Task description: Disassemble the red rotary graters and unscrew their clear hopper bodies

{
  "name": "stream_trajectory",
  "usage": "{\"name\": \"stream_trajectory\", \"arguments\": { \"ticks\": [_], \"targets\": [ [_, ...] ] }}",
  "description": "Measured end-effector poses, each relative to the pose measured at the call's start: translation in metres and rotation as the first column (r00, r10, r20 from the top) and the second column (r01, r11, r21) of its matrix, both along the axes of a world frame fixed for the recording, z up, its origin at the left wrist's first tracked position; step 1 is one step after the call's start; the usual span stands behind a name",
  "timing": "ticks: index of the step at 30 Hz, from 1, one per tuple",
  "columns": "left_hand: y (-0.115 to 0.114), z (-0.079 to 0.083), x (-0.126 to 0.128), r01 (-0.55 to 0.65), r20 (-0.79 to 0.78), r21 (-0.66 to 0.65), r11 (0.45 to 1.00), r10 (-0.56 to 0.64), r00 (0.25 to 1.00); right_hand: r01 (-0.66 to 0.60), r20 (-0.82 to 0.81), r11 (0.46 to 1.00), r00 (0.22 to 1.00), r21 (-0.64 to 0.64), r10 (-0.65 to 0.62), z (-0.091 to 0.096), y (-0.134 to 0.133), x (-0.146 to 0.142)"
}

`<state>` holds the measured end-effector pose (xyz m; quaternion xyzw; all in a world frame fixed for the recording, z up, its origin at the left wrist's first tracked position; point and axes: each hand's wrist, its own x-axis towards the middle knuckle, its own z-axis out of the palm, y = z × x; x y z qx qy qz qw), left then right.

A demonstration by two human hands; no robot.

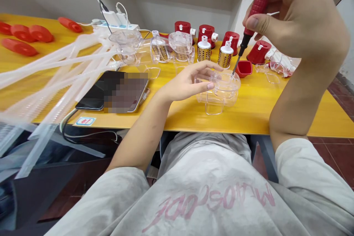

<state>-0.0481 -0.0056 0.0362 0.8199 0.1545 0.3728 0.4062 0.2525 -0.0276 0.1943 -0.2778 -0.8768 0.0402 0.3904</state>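
Note:
A transparent plastic housing [226,87] stands on the yellow table in front of me. My left hand [190,83] is closed around its left side, thumb in front and fingers behind. Above it on the right, my right hand [295,18] grips a red-handled screwdriver [258,5]. The screwdriver tilts, and its dark shaft runs down into the round top opening of the housing. What the tip touches inside cannot be made out. Just behind the housing are a red cup-like part [243,68] and a perforated metal drum [225,58] with a white stem.
Red bases [207,33] and another drum [204,51] line the table's back. More transparent housings [127,44] stand left of them. A phone and tablet [110,90] lie left of my arm, beside long translucent plastic strips [55,81]. Red rings [23,33] lie far left.

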Motion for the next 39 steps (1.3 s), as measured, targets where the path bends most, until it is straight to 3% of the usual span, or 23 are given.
{"name": "stream_trajectory", "arguments": {
  "ticks": [4,11,15,21,35,39],
  "targets": [
    [0.000,0.000,0.000,-0.007,0.005,0.001,1.000,0.007,1.000,-0.007,-0.019,1.000,1.000,0.003,0.007,-0.001,0.015,0.001],
    [0.000,0.000,0.000,-0.001,0.006,-0.011,1.000,0.002,1.000,0.131,0.062,0.987,0.989,0.091,-0.137,0.004,-0.008,-0.011],
    [0.000,0.000,0.000,0.004,0.000,-0.012,1.000,-0.004,1.000,0.185,-0.015,0.978,0.983,0.095,-0.184,0.003,-0.008,-0.014],
    [-0.002,0.001,-0.001,0.015,0.017,-0.014,1.000,-0.014,1.000,0.098,-0.155,0.994,0.984,0.042,-0.091,0.001,0.000,-0.016],
    [-0.003,0.002,-0.001,0.025,0.025,-0.054,0.998,-0.023,0.999,0.073,-0.113,0.997,0.991,0.034,-0.069,0.002,0.000,-0.011],
    [-0.002,0.001,-0.001,0.045,0.029,-0.059,0.997,-0.044,0.999,-0.094,-0.178,0.995,0.980,-0.017,0.090,0.000,-0.003,-0.012]
  ]
}}
